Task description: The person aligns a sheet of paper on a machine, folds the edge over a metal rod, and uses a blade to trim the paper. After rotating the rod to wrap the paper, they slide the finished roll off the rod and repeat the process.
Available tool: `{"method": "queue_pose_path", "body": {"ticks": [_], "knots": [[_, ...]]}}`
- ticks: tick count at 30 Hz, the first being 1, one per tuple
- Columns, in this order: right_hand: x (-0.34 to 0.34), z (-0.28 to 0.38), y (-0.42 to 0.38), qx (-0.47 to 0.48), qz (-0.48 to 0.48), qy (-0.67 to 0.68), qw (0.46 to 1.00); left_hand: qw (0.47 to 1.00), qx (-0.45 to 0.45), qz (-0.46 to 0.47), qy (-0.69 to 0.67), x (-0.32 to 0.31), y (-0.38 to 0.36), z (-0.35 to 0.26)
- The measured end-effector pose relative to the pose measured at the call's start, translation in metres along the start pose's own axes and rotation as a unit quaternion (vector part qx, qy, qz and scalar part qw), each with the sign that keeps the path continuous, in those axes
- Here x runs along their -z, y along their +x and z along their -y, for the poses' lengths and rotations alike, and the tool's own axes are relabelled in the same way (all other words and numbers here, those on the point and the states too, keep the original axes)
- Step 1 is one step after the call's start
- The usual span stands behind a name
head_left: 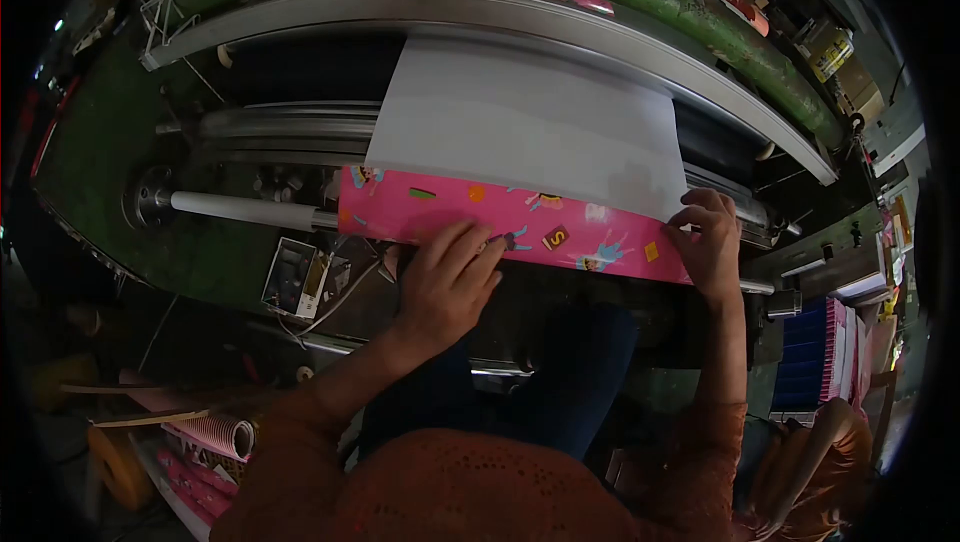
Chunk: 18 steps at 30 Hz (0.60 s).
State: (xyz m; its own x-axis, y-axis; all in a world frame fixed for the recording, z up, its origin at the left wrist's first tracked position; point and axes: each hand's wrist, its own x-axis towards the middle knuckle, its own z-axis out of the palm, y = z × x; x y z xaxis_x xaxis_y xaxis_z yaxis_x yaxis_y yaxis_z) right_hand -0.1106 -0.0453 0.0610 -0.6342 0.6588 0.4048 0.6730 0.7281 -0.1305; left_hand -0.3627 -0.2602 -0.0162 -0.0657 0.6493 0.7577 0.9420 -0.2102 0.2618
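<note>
Pink patterned sheet (535,222) lies along the near shaft (240,208), the left hand (445,287) laid over it, fingers slightly apart, the right hand (710,242) pinching its right edge, seemingly to keep it straight and smooth.

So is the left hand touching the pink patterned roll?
Touching. The head view shows the left hand laid over the near side of the pink patterned roll, fingers resting on its printed face, no gap visible.

Pink sheet (545,222) part-hidden; shirt (480,492) cropped
</note>
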Motion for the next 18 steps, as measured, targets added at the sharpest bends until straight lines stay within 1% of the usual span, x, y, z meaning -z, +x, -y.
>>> {"method": "queue_pose_path", "body": {"ticks": [1, 2, 3, 4, 5, 7, 9, 11, 13, 14, 15, 16, 18], "knots": [[-0.005, -0.003, 0.003, -0.005, 0.017, 0.008, 1.000, 1.000, 0.000, 0.002, -0.001, -0.013, 0.002, 0.005], [-0.010, 0.000, 0.001, -0.008, 0.019, 0.008, 1.000, 0.999, -0.027, 0.007, 0.041, -0.027, 0.003, 0.011], [-0.015, 0.007, -0.001, -0.023, -0.010, -0.035, 0.999, 0.995, -0.055, 0.012, 0.083, -0.036, 0.003, 0.016], [-0.021, 0.015, -0.002, -0.038, -0.038, -0.078, 0.995, 0.995, -0.058, 0.015, 0.080, -0.041, 0.004, 0.018], [-0.026, 0.027, -0.008, -0.032, -0.088, -0.085, 0.992, 0.993, -0.072, 0.013, 0.095, -0.043, 0.003, 0.020], [-0.043, 0.058, -0.025, 0.007, -0.122, -0.019, 0.992, 0.990, -0.091, 0.019, 0.102, -0.047, 0.003, 0.023], [-0.058, 0.097, -0.037, 0.034, -0.118, 0.029, 0.992, 0.982, -0.108, 0.013, 0.157, -0.049, 0.004, 0.025], [-0.079, 0.110, -0.041, 0.038, -0.119, 0.044, 0.991, 0.978, -0.104, 0.019, 0.177, -0.051, 0.004, 0.024], [-0.097, 0.113, -0.041, 0.031, -0.173, 0.045, 0.983, 0.974, -0.101, 0.027, 0.200, -0.053, 0.005, 0.023], [-0.099, 0.112, -0.041, 0.027, -0.171, 0.045, 0.984, 0.971, -0.099, -0.004, 0.218, -0.055, 0.007, 0.023], [-0.101, 0.110, -0.039, 0.046, -0.176, 0.020, 0.983, 0.966, -0.097, -0.037, 0.236, -0.058, 0.009, 0.023], [-0.102, 0.107, -0.035, 0.067, -0.181, -0.006, 0.981, 0.967, -0.098, -0.037, 0.234, -0.061, 0.010, 0.025], [-0.104, 0.103, -0.030, 0.067, -0.173, -0.002, 0.983, 0.963, -0.088, -0.065, 0.247, -0.066, 0.011, 0.025]]}}
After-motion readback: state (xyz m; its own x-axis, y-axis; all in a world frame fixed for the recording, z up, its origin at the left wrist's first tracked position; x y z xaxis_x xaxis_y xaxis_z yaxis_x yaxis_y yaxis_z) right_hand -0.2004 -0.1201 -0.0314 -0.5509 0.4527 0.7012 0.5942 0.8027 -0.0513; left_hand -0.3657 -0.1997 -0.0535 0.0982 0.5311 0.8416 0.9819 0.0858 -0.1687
